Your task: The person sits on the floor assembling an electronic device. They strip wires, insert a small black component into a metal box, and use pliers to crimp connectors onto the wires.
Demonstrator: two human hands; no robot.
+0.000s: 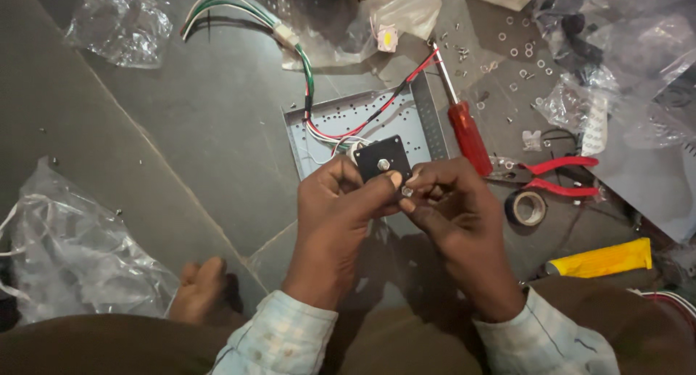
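Single head-worn view, which looked steeply down from close above the person's left hand (335, 215) and right hand (451, 214), faced a grey stone floor (181, 128) ahead of the knees, no second view sharing the scene.

left hand (335, 214) curled, thumb pressed forward at the grip; right hand (455, 204) meets it fingertip to fingertip, pinching closed; both wrists angled inward, sleeves at cuffs
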